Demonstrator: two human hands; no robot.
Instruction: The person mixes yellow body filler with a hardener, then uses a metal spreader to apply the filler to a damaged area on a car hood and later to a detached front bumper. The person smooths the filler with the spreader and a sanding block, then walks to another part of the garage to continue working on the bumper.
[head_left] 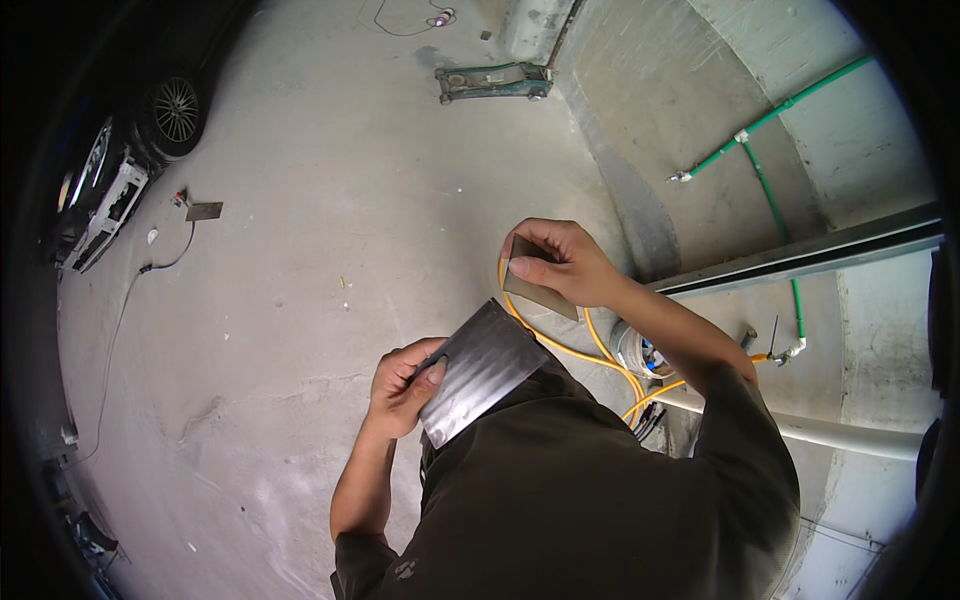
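Note:
My left hand (402, 392) grips a flat rectangular metal plate (485, 372) by its left edge, thumb on top. The plate is tilted in front of my dark shirt, and its shiny grey face shows streaky bands. In my right hand (560, 262) is a thin brownish-grey sheet that looks like sandpaper (545, 295), pinched between thumb and fingers. That sheet hangs beyond the plate's far right corner, apart from it. The fingertips of both hands are partly hidden behind what they hold.
A yellow hose (570, 350) loops behind my right hand, near a white bucket (632, 350) with things inside. Green pipes (765, 118) run along the right wall. A floor jack (495, 82) lies farther off. A car wheel (172, 115) and a cable (125, 310) are at left.

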